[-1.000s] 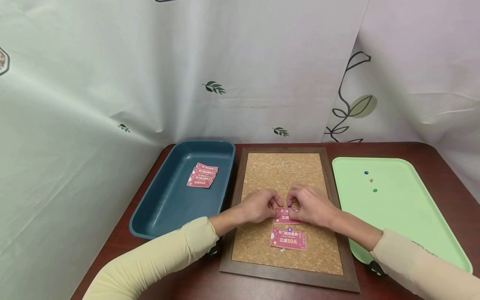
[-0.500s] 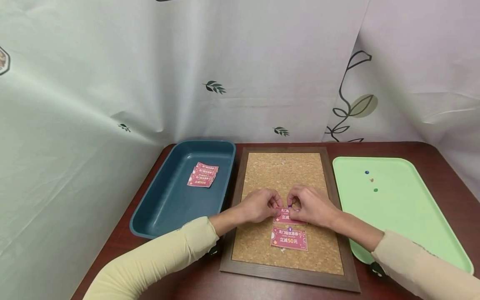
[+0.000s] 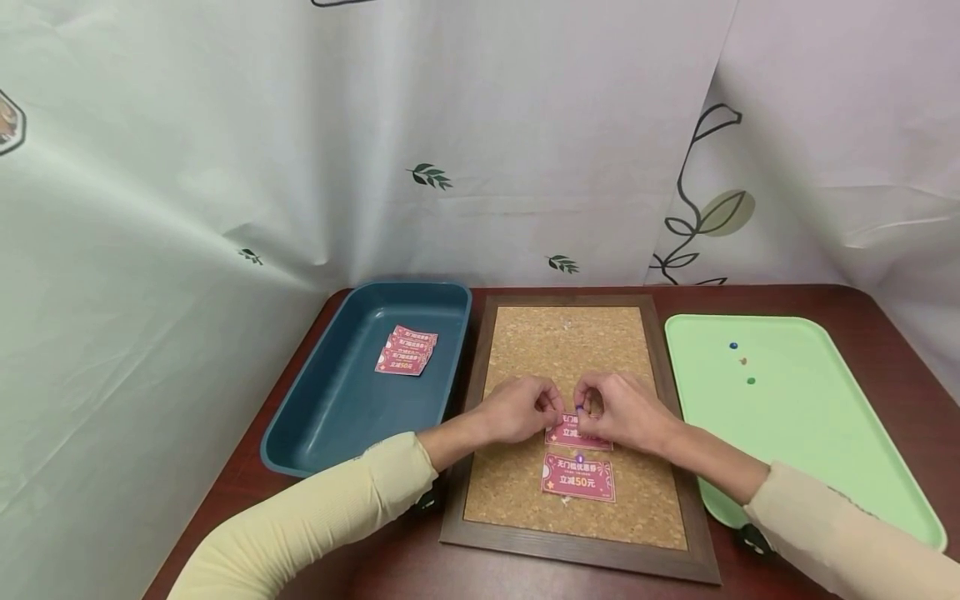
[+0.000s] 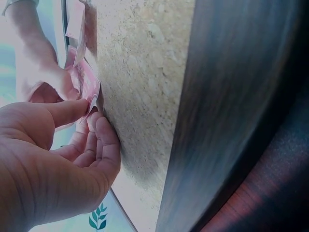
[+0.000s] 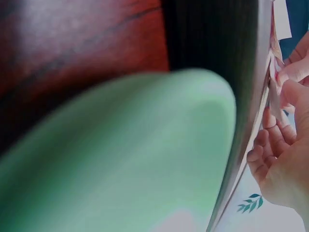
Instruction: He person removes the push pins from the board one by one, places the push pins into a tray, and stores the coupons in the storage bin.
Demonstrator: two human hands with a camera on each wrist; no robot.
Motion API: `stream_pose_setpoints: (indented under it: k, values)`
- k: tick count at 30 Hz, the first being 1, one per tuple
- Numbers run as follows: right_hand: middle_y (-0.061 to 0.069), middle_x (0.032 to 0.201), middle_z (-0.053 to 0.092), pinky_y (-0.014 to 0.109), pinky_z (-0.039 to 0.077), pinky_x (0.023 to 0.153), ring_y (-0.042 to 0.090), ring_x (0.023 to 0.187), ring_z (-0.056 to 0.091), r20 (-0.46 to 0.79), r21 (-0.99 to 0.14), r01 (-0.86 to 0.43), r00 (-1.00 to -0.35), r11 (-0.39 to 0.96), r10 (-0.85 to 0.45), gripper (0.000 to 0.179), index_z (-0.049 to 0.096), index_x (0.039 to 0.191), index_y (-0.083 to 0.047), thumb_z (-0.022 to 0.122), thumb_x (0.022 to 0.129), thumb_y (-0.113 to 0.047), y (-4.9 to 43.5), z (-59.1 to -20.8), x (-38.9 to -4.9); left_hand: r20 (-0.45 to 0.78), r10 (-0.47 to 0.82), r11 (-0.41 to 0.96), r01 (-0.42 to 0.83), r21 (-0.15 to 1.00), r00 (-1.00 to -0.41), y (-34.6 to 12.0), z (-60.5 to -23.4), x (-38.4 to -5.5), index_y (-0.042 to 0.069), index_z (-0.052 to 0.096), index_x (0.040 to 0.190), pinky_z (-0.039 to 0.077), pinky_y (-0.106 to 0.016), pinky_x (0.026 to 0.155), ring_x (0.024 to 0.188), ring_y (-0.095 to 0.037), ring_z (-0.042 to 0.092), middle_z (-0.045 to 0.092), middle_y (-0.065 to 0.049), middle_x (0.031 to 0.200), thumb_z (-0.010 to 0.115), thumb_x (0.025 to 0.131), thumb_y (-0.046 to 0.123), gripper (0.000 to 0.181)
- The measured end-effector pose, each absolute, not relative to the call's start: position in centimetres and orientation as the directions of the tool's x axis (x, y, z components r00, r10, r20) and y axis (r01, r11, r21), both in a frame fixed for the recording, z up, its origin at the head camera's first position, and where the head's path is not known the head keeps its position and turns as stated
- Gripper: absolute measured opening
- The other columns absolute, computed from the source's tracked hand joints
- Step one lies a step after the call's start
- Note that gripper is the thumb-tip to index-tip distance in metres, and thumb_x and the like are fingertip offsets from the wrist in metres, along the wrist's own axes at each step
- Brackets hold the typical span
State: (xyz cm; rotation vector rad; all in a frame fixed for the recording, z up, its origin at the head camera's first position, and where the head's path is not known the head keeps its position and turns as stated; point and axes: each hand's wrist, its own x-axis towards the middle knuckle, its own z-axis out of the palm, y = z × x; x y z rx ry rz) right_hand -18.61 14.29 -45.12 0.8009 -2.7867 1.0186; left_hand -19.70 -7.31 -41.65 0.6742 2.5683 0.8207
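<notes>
A pink paper coupon (image 3: 570, 434) lies on the framed corkboard (image 3: 570, 350), partly covered by both hands. My left hand (image 3: 519, 409) pinches its upper left corner between thumb and fingers; the left wrist view shows this coupon (image 4: 90, 86) tilted off the cork at that corner. At the coupon's top edge, my right hand (image 3: 621, 415) pinches a small blue-purple push pin (image 3: 580, 408), its tip hidden. In the right wrist view the right thumb also lies against the coupon (image 5: 275, 99). Just below, a second pink coupon (image 3: 577, 480) hangs under a purple push pin (image 3: 579, 458).
To the left stands a deep blue tray (image 3: 352, 425) with several overlapping pink coupons (image 3: 406, 350). A light green tray (image 3: 795, 425) on the right carries a blue pin (image 3: 733, 345), an orange one (image 3: 743, 361) and a green one (image 3: 751, 381). Patterned sheeting (image 3: 495, 225) encloses the table.
Both hands stay at the upper coupon with only slight finger movement. That coupon has shifted very slightly left, and the right fingertips sit a touch higher with the pin.
</notes>
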Motion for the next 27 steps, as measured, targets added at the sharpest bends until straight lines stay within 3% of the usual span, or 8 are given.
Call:
stream_pose_setpoints:
  k: [8, 14, 27]
  values:
    - [-0.006, 0.069, 0.057, 0.023, 0.040, 0.053, 0.009, 0.060, 0.049, 0.210, -0.689, -0.439, -0.882, 0.576, -0.422, 0.022, 0.067, 0.088, -0.012, 0.074, 0.078, 0.007, 14.6, -44.3, -18.9, -0.181, 0.554, 0.707, 0.345, 0.617, -0.813, -7.4, -41.2, -19.9, 0.012, 0.075, 0.096, 0.046, -0.024, 0.067, 0.075, -0.006, 0.058, 0.066, 0.008, 0.083, 0.074, 0.100, 0.010, 0.004]
    - [-0.005, 0.070, 0.057, 0.024, 0.041, 0.055, 0.010, 0.062, 0.050, 0.231, -0.701, -0.427, -0.894, 0.571, -0.385, 0.020, 0.069, 0.088, -0.012, 0.072, 0.080, 0.006, 15.3, -43.8, -19.1, -0.185, 0.538, 0.712, 0.326, 0.622, -0.822, -7.7, -40.6, -20.1, 0.016, 0.073, 0.095, 0.047, -0.024, 0.065, 0.076, -0.009, 0.058, 0.066, 0.007, 0.084, 0.073, 0.102, 0.014, 0.008]
    - [0.004, 0.091, 0.069, 0.028, 0.053, 0.066, 0.019, 0.079, 0.064, 0.165, -0.796, -0.325, -0.928, 0.510, -0.333, 0.015, 0.071, 0.096, -0.009, 0.073, 0.090, 0.005, 17.3, -42.0, -19.2, -0.115, 0.544, 0.703, 0.376, 0.604, -0.831, -8.7, -38.5, -20.5, 0.021, 0.073, 0.095, 0.048, -0.028, 0.070, 0.080, -0.009, 0.060, 0.068, 0.009, 0.087, 0.071, 0.103, 0.019, 0.009]
